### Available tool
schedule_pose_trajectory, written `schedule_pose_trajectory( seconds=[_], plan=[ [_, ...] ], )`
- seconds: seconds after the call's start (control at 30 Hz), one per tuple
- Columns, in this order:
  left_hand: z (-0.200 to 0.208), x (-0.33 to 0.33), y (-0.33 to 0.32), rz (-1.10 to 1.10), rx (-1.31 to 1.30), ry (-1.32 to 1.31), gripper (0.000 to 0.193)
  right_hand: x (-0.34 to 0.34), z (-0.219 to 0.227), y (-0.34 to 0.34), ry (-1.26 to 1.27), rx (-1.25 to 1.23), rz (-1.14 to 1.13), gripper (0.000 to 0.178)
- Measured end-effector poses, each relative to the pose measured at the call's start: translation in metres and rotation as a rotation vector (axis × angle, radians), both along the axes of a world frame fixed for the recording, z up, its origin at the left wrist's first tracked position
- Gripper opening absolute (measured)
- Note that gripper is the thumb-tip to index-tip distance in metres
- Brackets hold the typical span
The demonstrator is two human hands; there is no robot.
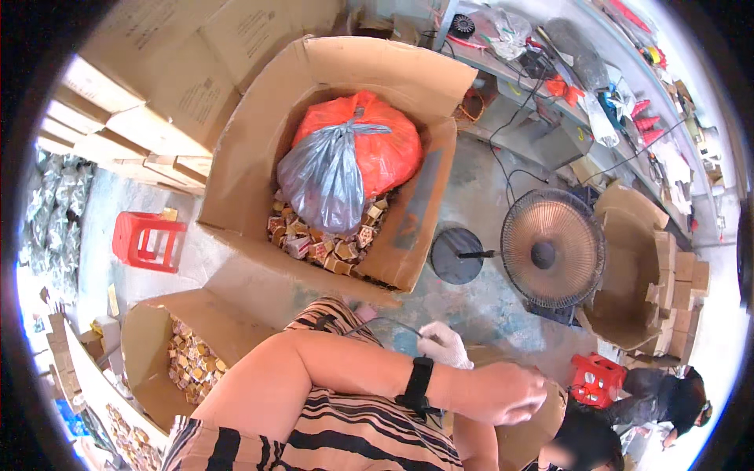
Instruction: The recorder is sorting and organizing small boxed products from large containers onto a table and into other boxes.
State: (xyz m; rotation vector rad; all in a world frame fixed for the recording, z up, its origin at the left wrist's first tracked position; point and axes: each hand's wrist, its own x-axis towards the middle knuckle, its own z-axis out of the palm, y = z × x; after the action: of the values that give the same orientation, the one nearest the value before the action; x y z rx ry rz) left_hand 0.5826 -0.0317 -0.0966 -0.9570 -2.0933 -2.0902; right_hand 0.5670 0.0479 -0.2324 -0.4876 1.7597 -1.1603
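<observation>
The floor is supporting a large open cardboard box. To the box's left, a red plastic stool is standing. To its right, a round dark base and a fan are standing. Along the upper right, a shelf is carrying plastic bags.

The large carton is matt brown cardboard, its edges rough and worn. Inside it, the grey bag is thin, crinkled plastic with a silvery gloss, and the red bag is glossy plastic film, stretched smooth in places. The stool is smooth red plastic. The glove looks like matt white cloth, the wrist strap like matt black fabric. The striped clothing is matt cloth; the floor looks like scuffed, patchy concrete
</observation>
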Motion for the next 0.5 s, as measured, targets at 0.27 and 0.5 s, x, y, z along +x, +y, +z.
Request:
schedule_pose_trajectory(
  seconds=[0.27,0.5],
  plan=[
    [-0.009,0.025,-0.02,-0.31,-0.337,-0.024,0.019,0.027,-0.017,0.055,0.076,0.08,0.205,0.02],
    [0.001,0.034,-0.048,-0.32,-0.541,-0.092,0.024,0.028,-0.044,0.05,0.207,0.067,0.173,0.022]
  ],
)
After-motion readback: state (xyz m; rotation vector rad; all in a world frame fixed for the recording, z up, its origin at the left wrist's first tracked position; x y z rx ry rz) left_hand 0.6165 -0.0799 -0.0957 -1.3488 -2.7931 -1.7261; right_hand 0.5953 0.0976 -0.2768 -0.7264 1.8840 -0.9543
